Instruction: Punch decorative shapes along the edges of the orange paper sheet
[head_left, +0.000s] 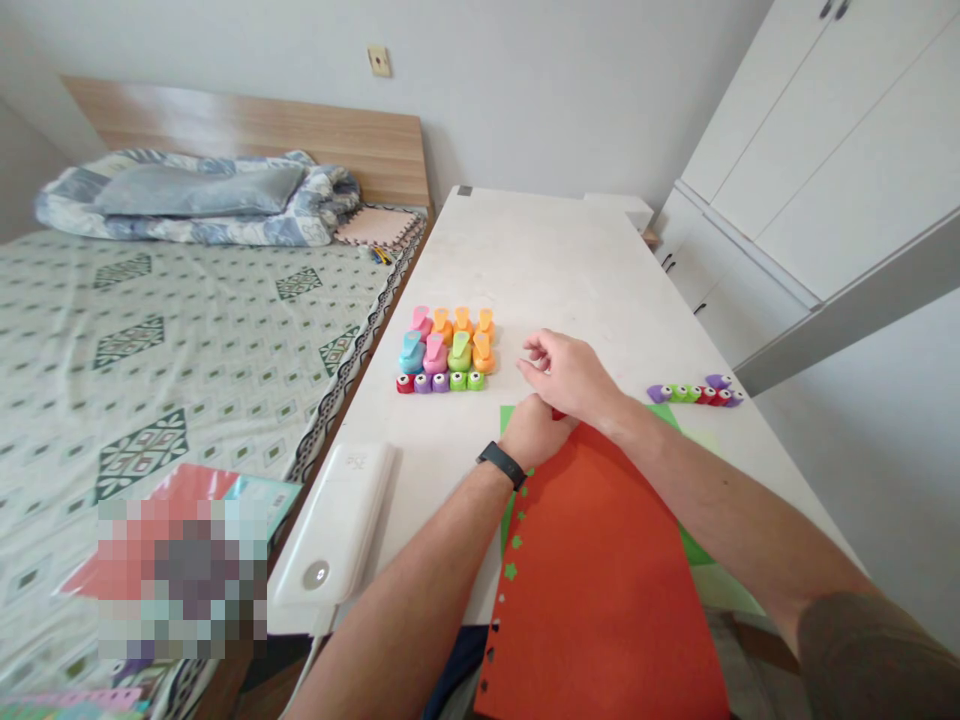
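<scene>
A sheet of orange-red paper (607, 570) reaches over the near table edge, with small shapes punched along its left side. Beneath it shows green paper (701, 540). My left hand (536, 430), with a black band at the wrist, is closed at the sheet's far end. A bit of darker red between the hands looks like a small craft punch (557, 413), mostly hidden by the fingers. Just above and beyond, my right hand (566, 370) has loosely curled fingers, the thumb apart from them, and nothing visible in between.
Large and small colourful craft punches (448, 350) stand in rows at the left. More small punches (694, 393) line up at the right. A white power bank (337, 530) with a cable lies near the left table edge. A bed (187, 350) adjoins the table.
</scene>
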